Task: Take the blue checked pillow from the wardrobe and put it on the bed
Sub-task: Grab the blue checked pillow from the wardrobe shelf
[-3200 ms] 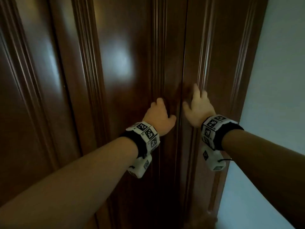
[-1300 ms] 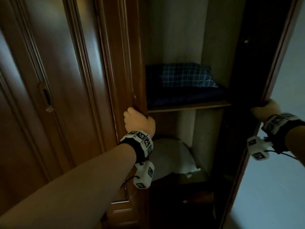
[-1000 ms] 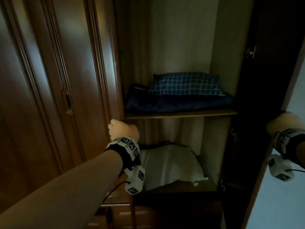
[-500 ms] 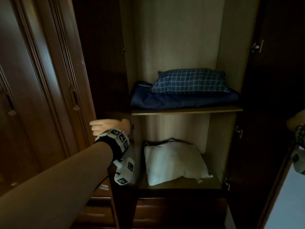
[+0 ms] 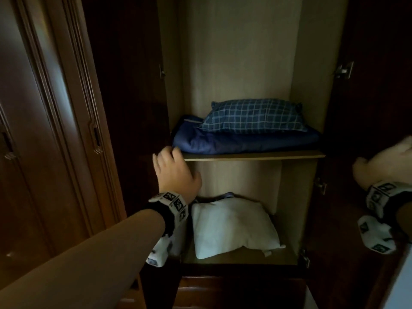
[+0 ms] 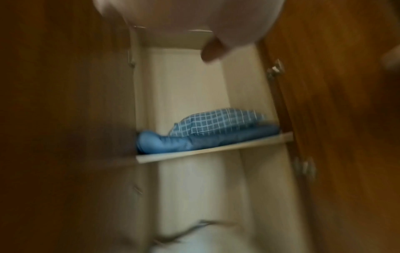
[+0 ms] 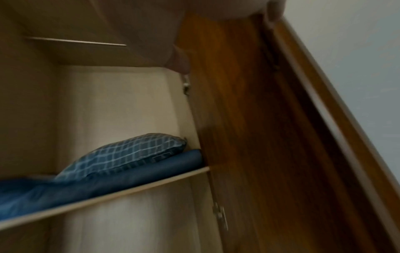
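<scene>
Blue quilt (image 5: 245, 142) under the pillow (image 5: 254, 117) may drag out too; left hand (image 5: 176, 172) spread, empty; right hand (image 5: 388, 161) blurred, can't tell.

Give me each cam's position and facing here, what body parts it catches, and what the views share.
Head: worn on the head, looking forward and down into the open wardrobe; shows the left hand near the shelf edge, its forearm, and the right hand at frame right.
Left wrist: below the shelf, looking up and in; blurred left hand at top.
Right wrist: low right, looking up-left past the right door; blurred right hand at top.
Shared: blue checked pillow on the folded dark blue bedding, in all three.
</scene>
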`<act>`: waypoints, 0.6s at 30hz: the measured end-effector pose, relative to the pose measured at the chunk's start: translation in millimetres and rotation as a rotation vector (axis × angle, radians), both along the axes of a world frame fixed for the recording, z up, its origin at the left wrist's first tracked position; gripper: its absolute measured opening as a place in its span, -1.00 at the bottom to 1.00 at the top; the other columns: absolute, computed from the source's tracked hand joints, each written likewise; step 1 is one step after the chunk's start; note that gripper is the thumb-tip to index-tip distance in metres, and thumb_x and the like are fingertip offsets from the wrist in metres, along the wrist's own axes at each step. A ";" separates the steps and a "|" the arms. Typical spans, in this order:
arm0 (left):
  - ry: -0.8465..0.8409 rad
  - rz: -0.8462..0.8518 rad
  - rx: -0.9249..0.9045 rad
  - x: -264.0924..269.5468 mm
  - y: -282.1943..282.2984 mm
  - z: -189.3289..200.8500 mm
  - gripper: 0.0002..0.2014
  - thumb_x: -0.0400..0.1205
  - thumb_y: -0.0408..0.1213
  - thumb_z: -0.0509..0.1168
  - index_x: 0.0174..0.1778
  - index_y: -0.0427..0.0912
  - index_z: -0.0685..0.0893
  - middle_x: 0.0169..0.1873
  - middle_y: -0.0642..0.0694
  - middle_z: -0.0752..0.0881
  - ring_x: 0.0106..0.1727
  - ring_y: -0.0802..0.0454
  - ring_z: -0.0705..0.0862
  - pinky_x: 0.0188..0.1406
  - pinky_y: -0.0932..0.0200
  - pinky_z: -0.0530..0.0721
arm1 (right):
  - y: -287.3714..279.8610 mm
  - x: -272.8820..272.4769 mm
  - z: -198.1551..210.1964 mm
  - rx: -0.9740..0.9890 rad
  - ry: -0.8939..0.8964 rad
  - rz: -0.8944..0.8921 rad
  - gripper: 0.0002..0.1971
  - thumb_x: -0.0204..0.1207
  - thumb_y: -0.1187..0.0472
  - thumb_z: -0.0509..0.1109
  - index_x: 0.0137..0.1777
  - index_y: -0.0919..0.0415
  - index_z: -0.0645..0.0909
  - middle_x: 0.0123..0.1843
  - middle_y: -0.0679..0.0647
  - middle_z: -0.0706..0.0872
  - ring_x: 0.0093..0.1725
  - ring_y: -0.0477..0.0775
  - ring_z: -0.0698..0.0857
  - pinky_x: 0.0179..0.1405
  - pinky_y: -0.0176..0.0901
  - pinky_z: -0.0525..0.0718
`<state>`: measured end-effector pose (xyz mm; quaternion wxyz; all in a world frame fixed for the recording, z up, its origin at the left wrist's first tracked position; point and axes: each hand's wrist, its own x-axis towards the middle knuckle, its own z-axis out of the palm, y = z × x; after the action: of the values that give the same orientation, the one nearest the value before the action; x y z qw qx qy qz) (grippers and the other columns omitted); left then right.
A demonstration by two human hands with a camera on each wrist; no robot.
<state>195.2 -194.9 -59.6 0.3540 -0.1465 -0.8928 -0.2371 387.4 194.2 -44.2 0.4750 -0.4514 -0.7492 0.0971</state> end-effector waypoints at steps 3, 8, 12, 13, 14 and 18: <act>-0.109 -0.050 0.096 -10.1 26.2 7.3 -0.39 0.34 -0.09 0.41 0.25 -0.31 0.47 0.24 -0.35 0.50 0.28 -0.41 0.49 0.41 -0.26 0.41 | -15.2 -11.9 6.4 0.167 -0.110 0.014 -0.17 0.26 0.16 0.59 0.50 0.36 0.31 0.53 0.45 0.35 0.51 0.51 0.36 0.60 0.45 0.14; -0.197 -0.147 -0.014 -26.6 74.9 16.0 -0.42 0.40 -0.05 0.39 0.27 -0.25 0.42 0.28 -0.29 0.44 0.28 -0.35 0.48 0.27 -0.18 0.53 | -31.2 -45.0 22.4 0.187 -0.201 0.267 -0.23 0.41 0.16 0.57 0.55 0.35 0.32 0.49 0.37 0.35 0.36 0.50 0.51 0.36 0.39 0.59; -0.237 -0.217 -0.042 -56.5 111.2 20.8 -0.39 0.46 -0.02 0.38 0.34 -0.24 0.37 0.37 -0.28 0.36 0.39 -0.34 0.41 0.31 -0.21 0.54 | -25.4 -89.5 24.9 0.196 -0.282 0.362 -0.31 0.44 0.17 0.53 0.51 0.35 0.34 0.45 0.37 0.35 0.32 0.50 0.52 0.23 0.34 0.66; -0.246 -0.232 -0.043 -66.9 119.6 21.2 -0.39 0.47 -0.02 0.37 0.35 -0.24 0.36 0.37 -0.28 0.35 0.40 -0.34 0.40 0.30 -0.21 0.55 | -21.4 -102.7 25.1 0.197 -0.293 0.374 -0.30 0.43 0.18 0.53 0.51 0.35 0.34 0.44 0.37 0.36 0.31 0.49 0.52 0.21 0.34 0.67; -0.252 -0.247 -0.039 -78.2 127.6 21.5 -0.40 0.48 -0.04 0.36 0.35 -0.24 0.36 0.37 -0.28 0.35 0.38 -0.34 0.41 0.29 -0.21 0.55 | -17.7 -116.9 25.7 0.189 -0.300 0.386 -0.29 0.43 0.18 0.54 0.52 0.35 0.33 0.44 0.37 0.36 0.31 0.49 0.52 0.21 0.33 0.68; -0.258 -0.297 -0.022 -131.2 160.3 15.1 -0.48 0.49 -0.08 0.32 0.28 -0.24 0.38 0.31 -0.29 0.38 0.31 -0.35 0.45 0.28 -0.23 0.55 | -4.0 -183.6 31.0 0.209 -0.343 0.420 -0.28 0.45 0.16 0.55 0.54 0.34 0.31 0.47 0.37 0.36 0.34 0.45 0.52 0.18 0.27 0.70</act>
<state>64.0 -34.6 -44.5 0.1962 -0.2489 -0.9018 -0.2939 203.8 190.2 -13.2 0.3548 -0.2448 -0.9015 0.0380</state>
